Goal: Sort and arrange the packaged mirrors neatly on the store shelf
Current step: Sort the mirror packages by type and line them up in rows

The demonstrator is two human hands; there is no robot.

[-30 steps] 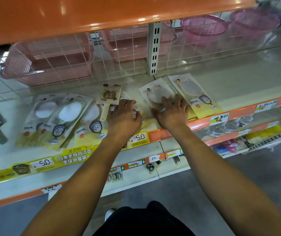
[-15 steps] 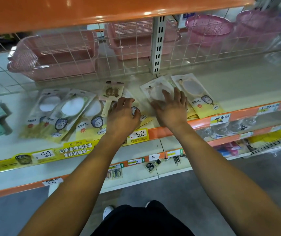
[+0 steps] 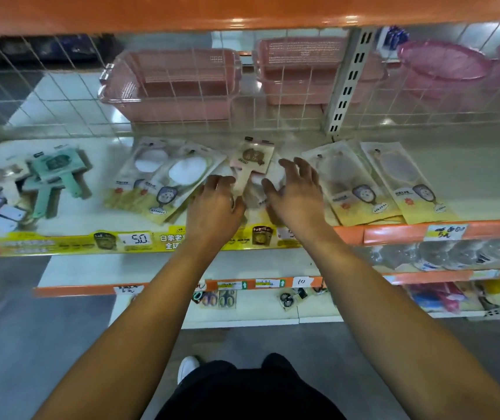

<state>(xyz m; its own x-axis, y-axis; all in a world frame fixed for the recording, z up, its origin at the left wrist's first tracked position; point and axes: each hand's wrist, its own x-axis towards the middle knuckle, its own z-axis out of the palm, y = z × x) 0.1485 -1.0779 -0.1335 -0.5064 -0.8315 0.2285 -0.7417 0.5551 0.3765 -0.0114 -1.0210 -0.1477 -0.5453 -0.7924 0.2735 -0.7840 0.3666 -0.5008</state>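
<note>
Left hand: your left hand (image 3: 212, 204) lies over the middle of the packaged mirrors (image 3: 182, 177), fingers bent down onto a packet edge; whether it pinches or only presses, you cannot tell.
Right hand: your right hand (image 3: 295, 192) hovers with fingers spread and relaxed over a clear packet (image 3: 258, 192), holding nothing.
Where the mirrors lie: flat on the store shelf (image 3: 470, 165), 1 fan at left, 1 heap under your hands, 1 fan at right (image 3: 394, 183).
Odd one: a pink hand mirror (image 3: 251, 162) lies across the middle heap.
Handling: probably light, flat and stiff, but the film sleeves look slippery and the glass likely breaks, so slide them rather than drop them.
Where to hold: take each packet by its long edges or yellow card end, not over the round window.
Writing: a price tag (image 3: 136, 238) reads 5.0; a handwritten tag (image 3: 301, 281) reads 10; the banner's Chinese print is partly covered by your arm.
</note>
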